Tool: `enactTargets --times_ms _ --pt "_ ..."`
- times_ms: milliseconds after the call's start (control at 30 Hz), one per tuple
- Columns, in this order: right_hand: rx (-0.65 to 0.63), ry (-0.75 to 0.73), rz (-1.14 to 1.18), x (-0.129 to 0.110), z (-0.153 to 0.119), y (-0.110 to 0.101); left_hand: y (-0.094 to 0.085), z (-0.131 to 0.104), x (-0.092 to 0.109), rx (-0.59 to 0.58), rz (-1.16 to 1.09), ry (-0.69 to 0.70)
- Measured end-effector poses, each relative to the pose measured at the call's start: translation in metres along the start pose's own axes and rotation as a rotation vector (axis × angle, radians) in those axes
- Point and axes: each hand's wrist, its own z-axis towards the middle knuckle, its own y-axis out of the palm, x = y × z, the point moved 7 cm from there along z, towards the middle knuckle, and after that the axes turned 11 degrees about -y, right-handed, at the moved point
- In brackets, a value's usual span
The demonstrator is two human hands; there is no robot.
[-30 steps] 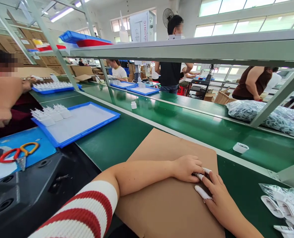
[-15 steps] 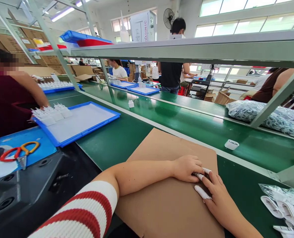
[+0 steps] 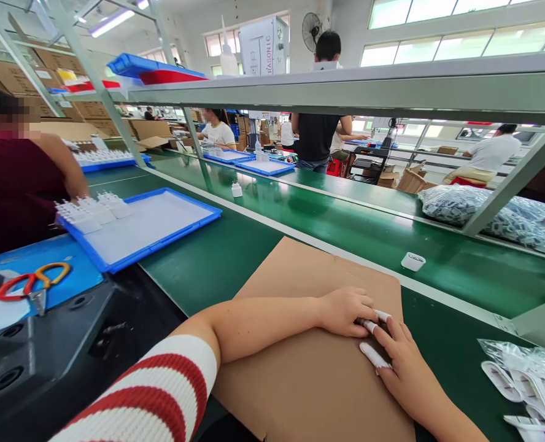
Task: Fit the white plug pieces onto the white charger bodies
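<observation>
My left hand (image 3: 346, 312) rests palm down on a brown cardboard sheet (image 3: 309, 380), its fingers loosely bent and holding nothing I can see. Against its fingertips lie the fingers of my right hand (image 3: 404, 362), which is also on the cardboard. White wraps cover the right thumb and some fingertips; the thumb is spread from the fingers. Beyond the cardboard, a white oval plastic housing (image 3: 413, 261) sits on the green belt (image 3: 328, 227). Farther left on the belt stands a small white plug-like piece (image 3: 236, 189).
A blue-rimmed tray (image 3: 162, 215) with white pronged pieces is at left, near a co-worker (image 3: 19, 172). Orange-and-red-handled pliers (image 3: 35, 285) lie below it. White plastic parts (image 3: 530, 393) in clear bags are at right. A shelf beam (image 3: 346, 92) crosses above.
The white housing and the small plug-like piece have moved left along the belt. At the right, a person in brown has shifted mostly out of sight. My hands have stayed put.
</observation>
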Motion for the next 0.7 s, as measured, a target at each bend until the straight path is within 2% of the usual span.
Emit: enactTargets --times_ms 700 --pt "-0.006 0.002 0.003 -0.0004 0.0 -0.0007 0.0006 0.0001 0.0001 -0.001 0.003 0.004"
